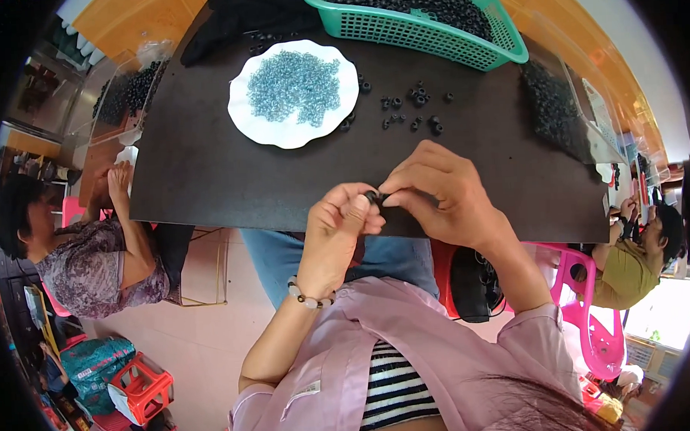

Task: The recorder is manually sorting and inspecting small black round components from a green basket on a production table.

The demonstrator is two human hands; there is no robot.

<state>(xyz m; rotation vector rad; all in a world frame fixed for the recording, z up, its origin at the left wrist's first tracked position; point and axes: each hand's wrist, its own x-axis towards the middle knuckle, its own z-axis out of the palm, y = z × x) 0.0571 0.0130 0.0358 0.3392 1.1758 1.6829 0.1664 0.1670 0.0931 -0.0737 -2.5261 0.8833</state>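
Note:
In front of my body, just over the table's near edge, both hands come together on a small black part (372,197). My left hand (332,230) is closed, pinching the part between thumb and fingers. From the right, my right hand (444,191) pinches at the same spot, its thumb and forefinger on the black piece's other side; whether it is one piece or two I cannot tell. Beyond the hands, several loose black ring-like parts (419,99) lie on the dark table (222,182). A white scalloped plate (238,105) carries a heap of small clear bluish pieces (293,84).
A green basket (399,31) full of black parts stands at the far edge, with black cloth (236,22) left of it. Clear bins of black parts (550,102) flank the table. One person (96,262) sits at left, another (635,258) at right, near a pink chair (592,321).

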